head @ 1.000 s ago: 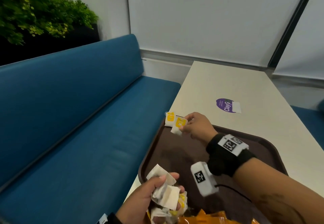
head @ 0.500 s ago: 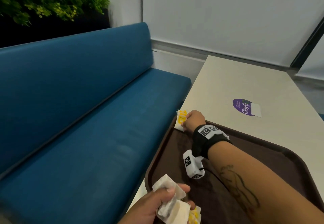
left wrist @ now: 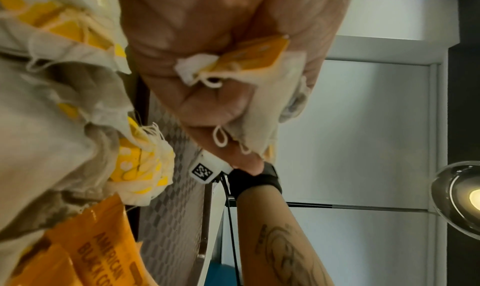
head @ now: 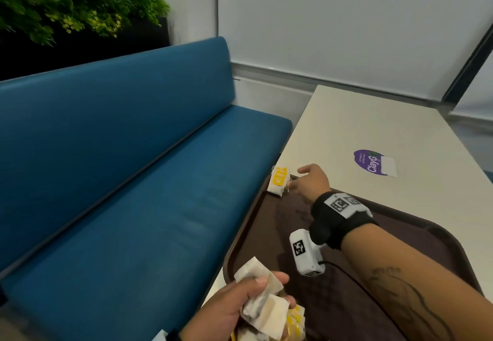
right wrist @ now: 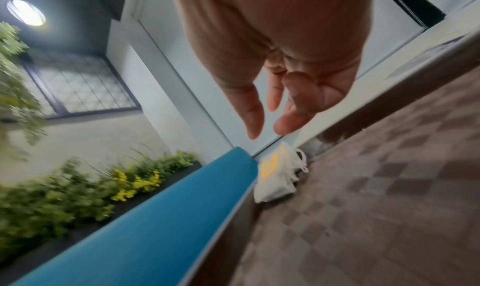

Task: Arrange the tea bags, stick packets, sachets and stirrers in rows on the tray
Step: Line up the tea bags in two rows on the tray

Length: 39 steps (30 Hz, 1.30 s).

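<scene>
Meanwhile right hand (head: 310,182) hovers empty beside tea bag (head: 278,181) on tray (head: 400,234).

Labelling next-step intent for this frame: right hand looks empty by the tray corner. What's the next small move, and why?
Probably bring the right hand back to the left hand for another tea bag. Its fingers are relaxed and empty, the yellow-tagged white tea bag lies alone in the far corner of the brown plastic tray, and the left hand grips a bunch of tea bags.

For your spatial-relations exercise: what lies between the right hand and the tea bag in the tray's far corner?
Nothing: in the right wrist view the open right hand hovers apart from the tea bag, with only bare brown tray between.
</scene>
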{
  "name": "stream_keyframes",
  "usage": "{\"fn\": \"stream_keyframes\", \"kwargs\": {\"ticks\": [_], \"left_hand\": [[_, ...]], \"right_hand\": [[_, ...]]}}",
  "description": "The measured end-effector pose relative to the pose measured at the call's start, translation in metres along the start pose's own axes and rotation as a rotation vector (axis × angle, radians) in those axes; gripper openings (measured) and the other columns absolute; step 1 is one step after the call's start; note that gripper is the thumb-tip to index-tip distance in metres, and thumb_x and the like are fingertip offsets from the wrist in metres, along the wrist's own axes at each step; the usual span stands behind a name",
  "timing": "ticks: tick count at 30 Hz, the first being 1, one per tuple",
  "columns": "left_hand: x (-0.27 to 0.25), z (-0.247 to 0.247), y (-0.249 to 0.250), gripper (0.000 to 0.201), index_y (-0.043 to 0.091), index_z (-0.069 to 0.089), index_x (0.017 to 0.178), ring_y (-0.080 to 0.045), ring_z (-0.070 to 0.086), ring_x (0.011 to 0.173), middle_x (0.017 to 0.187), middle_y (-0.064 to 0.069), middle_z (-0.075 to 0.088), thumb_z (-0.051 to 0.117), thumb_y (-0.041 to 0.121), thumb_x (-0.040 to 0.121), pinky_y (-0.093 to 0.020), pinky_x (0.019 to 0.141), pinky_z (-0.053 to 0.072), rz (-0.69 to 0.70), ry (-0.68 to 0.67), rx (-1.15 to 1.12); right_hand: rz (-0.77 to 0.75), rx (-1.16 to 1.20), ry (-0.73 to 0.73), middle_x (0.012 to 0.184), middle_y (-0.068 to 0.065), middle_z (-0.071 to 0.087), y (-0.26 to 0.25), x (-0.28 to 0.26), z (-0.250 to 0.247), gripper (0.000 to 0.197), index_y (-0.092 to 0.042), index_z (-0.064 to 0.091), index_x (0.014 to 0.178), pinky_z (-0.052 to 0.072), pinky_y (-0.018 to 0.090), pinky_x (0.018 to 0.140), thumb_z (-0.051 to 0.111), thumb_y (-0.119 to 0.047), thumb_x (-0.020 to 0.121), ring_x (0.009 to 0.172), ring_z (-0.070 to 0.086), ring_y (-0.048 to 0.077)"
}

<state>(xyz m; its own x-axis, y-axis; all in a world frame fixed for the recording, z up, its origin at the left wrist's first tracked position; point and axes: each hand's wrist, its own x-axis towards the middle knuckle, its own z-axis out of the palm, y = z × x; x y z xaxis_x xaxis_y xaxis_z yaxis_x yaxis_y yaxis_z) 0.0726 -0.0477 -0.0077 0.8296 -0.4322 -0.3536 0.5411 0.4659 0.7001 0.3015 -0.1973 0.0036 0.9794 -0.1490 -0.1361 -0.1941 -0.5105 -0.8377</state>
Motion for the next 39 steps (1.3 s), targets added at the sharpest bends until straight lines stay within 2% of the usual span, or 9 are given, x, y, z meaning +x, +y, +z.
{"fn": "stream_keyframes", "kwargs": {"ticks": [3, 8, 11, 16, 22, 27, 31, 34, 39], "left_hand": [[-0.001, 0.011, 0.000, 0.025, 0.000, 0.076, 0.086, -0.028, 0.068, 0.068, 0.088, -0.028, 0.068, 0.066, 0.009, 0.065, -0.030, 0.060, 0.055, 0.007, 0.002, -0.006], [0.004, 0.010, 0.005, 0.039, 0.000, 0.073, 0.097, -0.030, 0.064, 0.077, 0.097, -0.027, 0.067, 0.062, 0.019, 0.064, -0.033, 0.068, 0.053, -0.010, 0.006, 0.030], [-0.005, 0.025, -0.003, 0.038, -0.001, 0.074, 0.094, -0.028, 0.067, 0.071, 0.094, -0.026, 0.067, 0.064, 0.014, 0.060, -0.029, 0.059, 0.054, -0.036, -0.022, 0.020], [-0.011, 0.042, -0.014, 0.053, 0.002, 0.070, 0.101, -0.029, 0.062, 0.076, 0.101, -0.025, 0.059, 0.075, 0.013, 0.049, -0.034, 0.070, 0.050, -0.025, 0.017, 0.015], [-0.028, 0.065, -0.015, 0.027, 0.000, 0.076, 0.084, -0.022, 0.060, 0.044, 0.070, -0.018, 0.065, 0.057, 0.009, 0.066, -0.014, 0.035, 0.041, -0.043, 0.006, -0.009], [-0.026, 0.068, -0.013, 0.036, 0.009, 0.077, 0.082, -0.020, 0.054, 0.050, 0.074, -0.013, 0.065, 0.063, 0.037, 0.065, -0.014, 0.032, 0.033, -0.039, 0.031, -0.034], [-0.022, 0.073, -0.014, 0.032, 0.006, 0.069, 0.088, -0.015, 0.052, 0.042, 0.068, -0.012, 0.059, 0.065, 0.033, 0.071, -0.014, 0.035, 0.031, 0.013, 0.040, -0.087], [-0.019, 0.075, -0.014, 0.020, 0.004, 0.060, 0.084, -0.017, 0.052, 0.040, 0.066, -0.013, 0.058, 0.064, 0.015, 0.068, -0.018, 0.033, 0.038, 0.112, 0.126, -0.055], [-0.016, 0.072, -0.011, 0.016, 0.006, 0.065, 0.078, -0.017, 0.059, 0.055, 0.070, -0.013, 0.062, 0.069, 0.014, 0.065, -0.026, 0.051, 0.048, 0.264, 0.234, 0.210]], "right_hand": [[-0.043, 0.065, -0.219, 0.085, 0.007, 0.060, -0.010, -0.041, -0.023, 0.023, -0.009, 0.059, 0.102, 0.036, 0.020, 0.045, 0.069, -0.006, 0.081, 0.061, 0.053, 0.012], [-0.115, 0.141, -0.824, 0.073, -0.003, 0.060, -0.026, -0.110, -0.053, 0.010, -0.012, 0.064, 0.088, 0.029, 0.015, 0.041, 0.070, -0.009, 0.081, 0.056, 0.051, 0.004], [-0.145, 0.187, -0.964, 0.075, -0.003, 0.064, -0.017, -0.151, -0.073, 0.018, -0.014, 0.066, 0.089, 0.031, 0.013, 0.041, 0.072, -0.019, 0.072, 0.057, 0.053, 0.005], [-0.255, -0.029, -0.817, 0.075, 0.000, 0.066, -0.004, -0.188, -0.090, 0.013, -0.012, 0.066, 0.086, 0.039, 0.008, 0.047, 0.072, -0.003, 0.079, 0.055, 0.057, -0.002], [-0.513, 0.001, -0.474, 0.074, -0.002, 0.068, 0.011, -0.200, -0.110, 0.030, -0.030, 0.069, 0.070, 0.052, 0.029, 0.071, 0.073, -0.001, 0.077, 0.071, 0.063, 0.016], [-1.037, -0.110, -0.030, 0.077, -0.017, 0.056, 0.032, -0.208, -0.112, 0.015, -0.027, 0.071, 0.083, 0.038, 0.002, 0.060, 0.067, -0.013, 0.078, 0.068, 0.053, -0.006], [-1.184, -0.200, -0.019, 0.084, -0.005, 0.064, 0.048, -0.212, -0.106, 0.009, -0.023, 0.068, 0.089, 0.046, 0.009, 0.061, 0.059, -0.023, 0.087, 0.074, 0.058, -0.001], [-1.070, -0.073, -0.041, 0.084, -0.009, 0.066, 0.050, -0.216, -0.103, 0.014, -0.024, 0.068, 0.082, 0.048, 0.008, 0.064, 0.059, -0.013, 0.080, 0.076, 0.062, 0.002], [-0.270, 0.401, -0.307, 0.084, 0.003, 0.068, 0.036, -0.219, -0.105, 0.021, -0.019, 0.062, 0.102, 0.046, 0.020, 0.046, 0.068, -0.017, 0.082, 0.062, 0.062, 0.011]]}}
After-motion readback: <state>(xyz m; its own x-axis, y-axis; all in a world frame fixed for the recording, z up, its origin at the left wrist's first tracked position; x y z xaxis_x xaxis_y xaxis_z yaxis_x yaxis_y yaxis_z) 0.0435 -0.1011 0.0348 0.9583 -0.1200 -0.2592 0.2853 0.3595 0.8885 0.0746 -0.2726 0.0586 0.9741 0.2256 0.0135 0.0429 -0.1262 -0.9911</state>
